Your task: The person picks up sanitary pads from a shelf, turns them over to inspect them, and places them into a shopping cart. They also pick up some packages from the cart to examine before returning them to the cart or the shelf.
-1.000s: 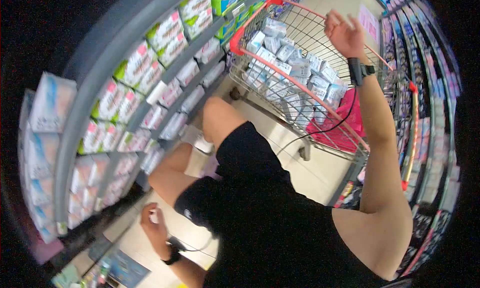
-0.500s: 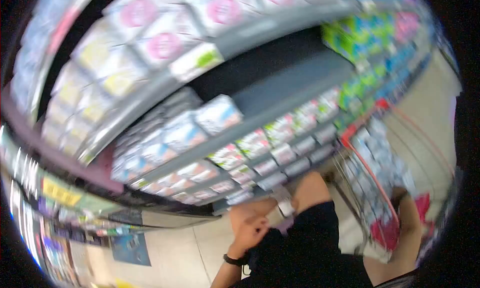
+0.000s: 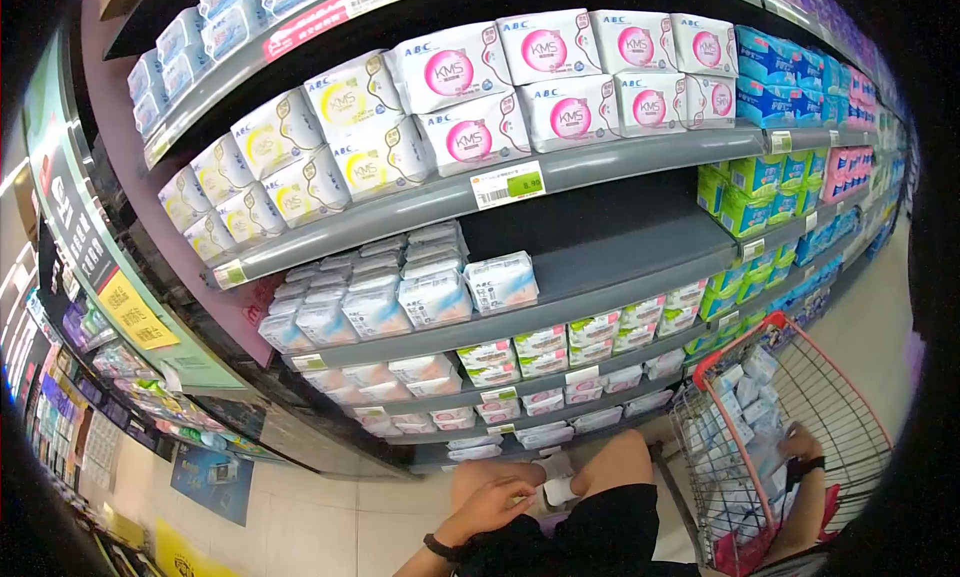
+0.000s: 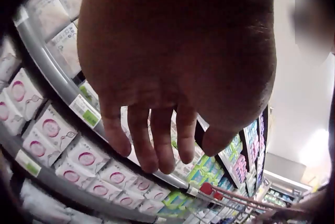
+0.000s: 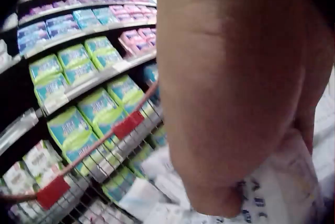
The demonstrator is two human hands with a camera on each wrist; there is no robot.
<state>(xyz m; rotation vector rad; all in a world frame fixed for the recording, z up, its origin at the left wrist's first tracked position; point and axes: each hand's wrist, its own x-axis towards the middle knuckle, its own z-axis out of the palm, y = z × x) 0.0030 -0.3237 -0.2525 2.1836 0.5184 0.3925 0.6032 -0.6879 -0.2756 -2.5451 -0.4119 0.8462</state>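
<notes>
Packs [image 3: 745, 402]: white, heaped inside the cart; more stand on the shelf.
Right hand [image 3: 803, 447]: down in the cart among the packs; thumb and fingers close round a white pack [image 5: 282, 187], as far as the blurred wrist view shows.
Left hand [image 3: 490, 505]: above the bent legs [image 3: 622, 472], holding nothing, fingers loose and slightly bent; whether it touches a leg, I cannot tell.
Cart [image 3: 840, 385]: wire with a red rim, just beside the legs and near the shelf.
Shelf [image 3: 620, 259]: grey, with KMS packs [image 3: 545, 55] above and green packs [image 3: 757, 192] towards the cart end.
</notes>
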